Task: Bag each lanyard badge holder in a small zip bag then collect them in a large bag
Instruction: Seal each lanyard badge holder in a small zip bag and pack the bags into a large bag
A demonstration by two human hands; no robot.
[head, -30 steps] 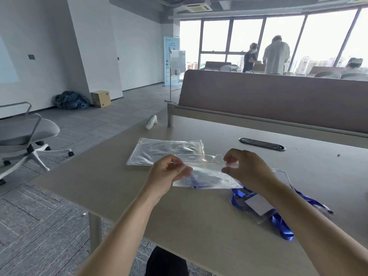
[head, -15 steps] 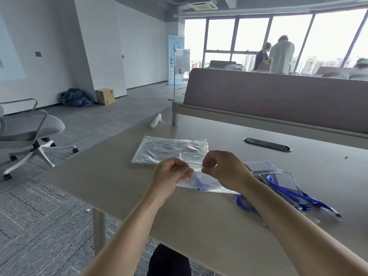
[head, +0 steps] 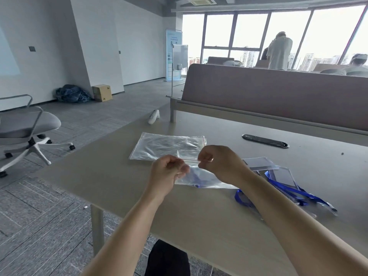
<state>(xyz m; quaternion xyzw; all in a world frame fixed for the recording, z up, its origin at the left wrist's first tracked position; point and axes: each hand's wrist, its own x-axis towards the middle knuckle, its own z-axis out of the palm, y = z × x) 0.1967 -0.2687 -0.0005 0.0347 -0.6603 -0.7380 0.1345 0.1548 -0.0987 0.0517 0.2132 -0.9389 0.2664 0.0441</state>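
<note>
Pinching the top edge of a small zip bag, the left hand and the right hand sit close together. Each has its fingers and thumb curled onto the clear seal strip that runs between them. The bag hangs from the grip down to the table, and something blue shows through the plastic, too blurred to name.

Far left of the grip stands a grey office chair. Beyond it, by the wall, are a dark blue heap and a cardboard box. Just behind the hands, a stack of larger clear zip bags lies flat. Past that, at the table's far corner, rests a white handheld device. Further back stands a roll-up banner, its print too small to read.

Right of the grip, beside the right wrist, clear badge holders with blue lanyards lie in a loose pile. Behind them is a black oval cable grommet.
</note>
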